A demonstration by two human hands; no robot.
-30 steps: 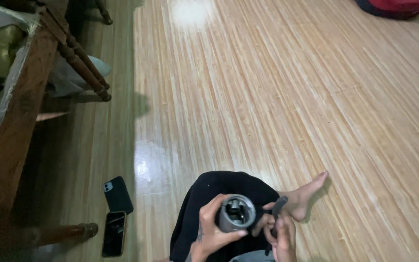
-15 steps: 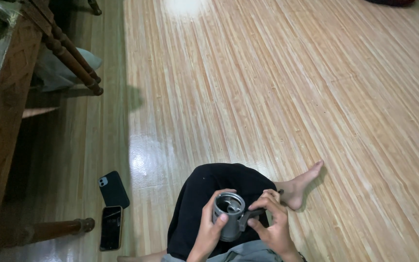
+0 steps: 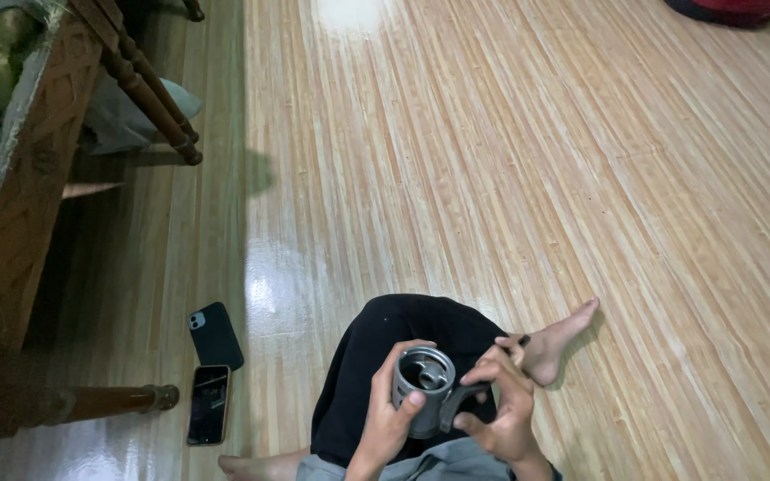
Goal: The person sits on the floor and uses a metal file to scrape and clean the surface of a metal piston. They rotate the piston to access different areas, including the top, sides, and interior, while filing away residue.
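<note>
A hollow grey metal cylinder [image 3: 424, 388], open at the top, is gripped by the left hand [image 3: 391, 411], whose fingers are wrapped around its side from the left, with the thumb laid against its front wall. A dark curved tool [image 3: 467, 397] is pinched in the right hand [image 3: 503, 408]; its fingers are curled closed around the piece, and the tool's lower end is pressed against the right side of the cylinder. Both hands are held low, just above the lap.

Directly behind the cylinder, a bent knee in black trousers [image 3: 403, 347] is seen. To the right of the cylinder, a bare foot [image 3: 556, 340] is rested on the wooden plank floor [image 3: 492, 160]. Well to the left of the cylinder, two phones are laid on the floor: a dark one face down [image 3: 216, 335] and, just beside and nearer, one face up [image 3: 208, 404]. Farther left of the cylinder, a carved wooden piece of furniture [image 3: 20, 205] is stood, with a turned leg [image 3: 109, 401] lying low along the floor.
</note>
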